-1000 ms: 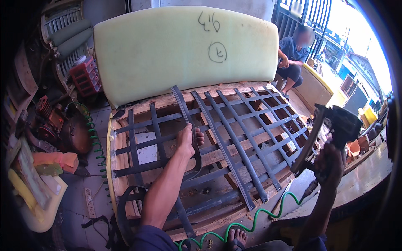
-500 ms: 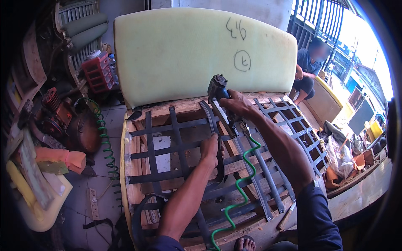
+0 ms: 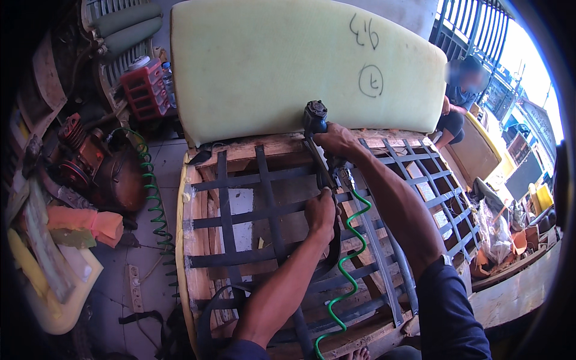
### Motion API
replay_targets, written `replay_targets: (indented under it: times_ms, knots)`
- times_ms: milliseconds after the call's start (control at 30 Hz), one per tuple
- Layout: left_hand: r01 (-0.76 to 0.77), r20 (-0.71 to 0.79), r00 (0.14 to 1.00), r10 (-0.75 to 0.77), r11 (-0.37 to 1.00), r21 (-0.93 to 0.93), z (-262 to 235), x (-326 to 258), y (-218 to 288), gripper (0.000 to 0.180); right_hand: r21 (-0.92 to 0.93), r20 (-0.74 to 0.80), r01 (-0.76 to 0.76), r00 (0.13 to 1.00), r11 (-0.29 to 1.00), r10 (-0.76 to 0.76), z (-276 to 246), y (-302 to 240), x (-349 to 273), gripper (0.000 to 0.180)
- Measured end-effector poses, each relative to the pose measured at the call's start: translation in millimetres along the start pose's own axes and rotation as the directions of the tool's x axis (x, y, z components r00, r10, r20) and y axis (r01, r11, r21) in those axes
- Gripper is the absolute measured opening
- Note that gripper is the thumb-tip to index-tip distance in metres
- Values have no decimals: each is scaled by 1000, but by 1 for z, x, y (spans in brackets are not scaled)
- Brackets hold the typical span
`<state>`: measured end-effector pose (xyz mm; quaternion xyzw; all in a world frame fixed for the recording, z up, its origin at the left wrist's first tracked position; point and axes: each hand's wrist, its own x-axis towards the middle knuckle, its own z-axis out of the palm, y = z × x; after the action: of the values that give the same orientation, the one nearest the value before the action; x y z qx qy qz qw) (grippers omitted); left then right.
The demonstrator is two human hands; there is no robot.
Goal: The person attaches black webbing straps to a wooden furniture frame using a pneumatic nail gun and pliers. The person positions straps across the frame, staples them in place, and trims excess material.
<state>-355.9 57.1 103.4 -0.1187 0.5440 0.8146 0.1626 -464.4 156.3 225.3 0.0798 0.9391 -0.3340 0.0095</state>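
My right hand (image 3: 337, 143) is closed round a black pneumatic staple gun (image 3: 315, 120), held at the far wooden rail (image 3: 270, 147) of a seat frame. From the gun's handle a coiled green air hose (image 3: 342, 259) runs down toward me. Below the gun, my left hand (image 3: 321, 213) grips a black webbing strap (image 3: 333, 245), whose loose length loops down to the left under my forearm. The strap's far end is mostly hidden by the gun. Woven black straps (image 3: 267, 201) cross the frame on both sides.
Behind the rail stands a pale foam-covered backrest (image 3: 288, 66). At left are a compressor (image 3: 114, 180), a red drawer unit (image 3: 146, 90), foam scraps (image 3: 84, 222) and a power strip (image 3: 134, 285). A person (image 3: 462, 90) crouches at the far right, near piled scraps (image 3: 495, 222).
The view has shifted slightly. My left hand has moved up and right with the strap, closer to the staple gun. The strap, formerly visible left of the gun, now runs behind it.
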Motion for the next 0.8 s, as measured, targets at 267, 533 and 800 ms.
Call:
replay_targets:
  times_ms: [267,533,800]
  knots:
    - [-14,-1,1000,14,1000,12,0,0,-1,35,-14,15,-79,997,997,79,-15,2,-9,41]
    - [-13,-10,1000,14,998,57,-5,6,-9,34,50,40,-42,998,998,40,-14,0,-16,41]
    - [-9,5,1000,8,1000,24,-5,11,-12,27,13,46,-34,998,999,34,-14,-1,-16,38]
